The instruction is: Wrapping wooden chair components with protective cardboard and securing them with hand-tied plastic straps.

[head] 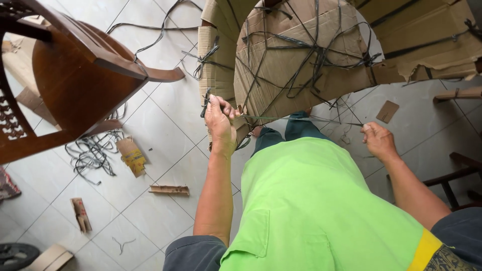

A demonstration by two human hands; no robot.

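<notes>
The left hand [220,120] is closed with its fingertips pinched on one end of a thin dark plastic strap [301,119], close against the lower edge of the large curved brown cardboard-wrapped bundle [296,55], and the right hand [379,140] is closed in a loose fist on the other end, off to the side and well apart from the cardboard. The strap runs taut and nearly level between the two hands, just under the bundle and above the person's knees, while many more dark straps cross over the cardboard face in a tangled web. To work this strap well, it seems best to keep the pull even from both sides and to draw along its line, since a sideways tug would likely snag it on the crossing straps or tear the soft cardboard edge. The left hand has little room: the bundle's torn lower edge is touching or nearly touching its knuckles. The right hand has open white tiled floor [165,125] beyond it, though a dark wooden frame piece [459,175] stands near the right forearm. To the left, the upturned dark brown wooden chair [75,75] juts an arm toward the bundle, and a heap of loose cut black straps [93,153] with brown cardboard scraps [131,155] lies under it, a likely snare for feet.
</notes>
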